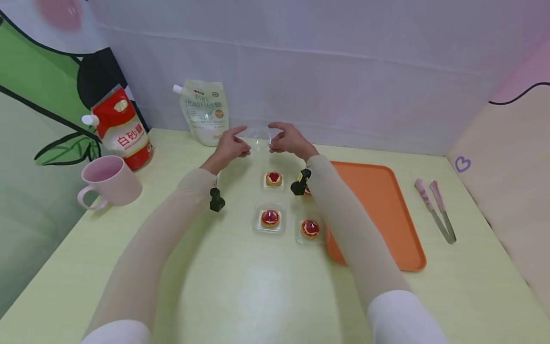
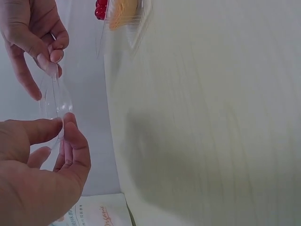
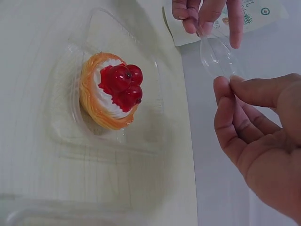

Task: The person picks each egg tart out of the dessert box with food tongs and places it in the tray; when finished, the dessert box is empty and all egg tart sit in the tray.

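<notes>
Between my two hands is a thin clear plastic lid, seen as a domed transparent piece in the right wrist view. My left hand pinches one edge of it between thumb and fingers. The opposite edge is pinched by my right hand. Below them a small tart with red berries and cream sits in a clear plastic tray that has no cover over it. Closer to me are two more tarts, a left one and a right one, in clear boxes. Another tart is mostly hidden by my right wrist.
An orange tray lies under my right forearm, with metal tongs farther right. Leftward stand a pink mug and a red sugar pouch. A pale pouch leans against the back wall beside my left hand.
</notes>
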### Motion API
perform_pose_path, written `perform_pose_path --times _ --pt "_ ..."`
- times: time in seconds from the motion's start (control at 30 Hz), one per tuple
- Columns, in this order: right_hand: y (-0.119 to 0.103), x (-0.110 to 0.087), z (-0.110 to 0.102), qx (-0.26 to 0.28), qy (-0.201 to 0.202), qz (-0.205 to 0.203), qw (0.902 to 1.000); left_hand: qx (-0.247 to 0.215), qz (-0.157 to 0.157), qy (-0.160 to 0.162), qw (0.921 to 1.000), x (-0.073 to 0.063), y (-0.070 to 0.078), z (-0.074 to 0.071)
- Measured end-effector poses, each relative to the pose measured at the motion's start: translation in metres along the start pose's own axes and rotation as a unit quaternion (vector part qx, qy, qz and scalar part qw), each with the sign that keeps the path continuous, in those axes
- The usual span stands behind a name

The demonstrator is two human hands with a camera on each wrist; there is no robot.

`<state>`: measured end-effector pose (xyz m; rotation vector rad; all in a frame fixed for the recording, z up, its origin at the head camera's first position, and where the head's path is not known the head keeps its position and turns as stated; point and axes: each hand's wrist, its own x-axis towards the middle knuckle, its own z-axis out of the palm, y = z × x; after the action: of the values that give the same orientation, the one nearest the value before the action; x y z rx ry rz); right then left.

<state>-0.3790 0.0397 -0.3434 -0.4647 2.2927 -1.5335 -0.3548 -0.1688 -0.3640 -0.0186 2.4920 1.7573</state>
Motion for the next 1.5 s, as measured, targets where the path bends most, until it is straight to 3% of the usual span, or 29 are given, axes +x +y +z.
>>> perform_pose_path --times 0.17,0.5,0.8,1.0,1.5 --pt "0.005 0.005 0.001 -0.001 -0.018 0.021 0.9996 0.013 -0.007 0.006 0.9999 0.003 -0.005 0.000" --pt "0.016 0.012 0.007 -0.080 -0.034 0.042 0.9953 0.013 -0.010 0.003 0.9999 0.007 -0.018 0.000" --pt "0.019 0.017 0.013 -0.127 -0.053 0.055 0.9890 0.035 -0.022 -0.023 0.9989 0.000 -0.025 -0.007" --pt "0.021 0.020 0.017 -0.142 -0.059 0.061 0.9862 0.061 -0.033 -0.043 0.9967 0.002 -0.033 -0.013" --pt "0.019 0.020 0.027 -0.180 -0.054 0.050 0.9809 0.029 -0.045 -0.036 0.9979 0.004 -0.044 -0.016"
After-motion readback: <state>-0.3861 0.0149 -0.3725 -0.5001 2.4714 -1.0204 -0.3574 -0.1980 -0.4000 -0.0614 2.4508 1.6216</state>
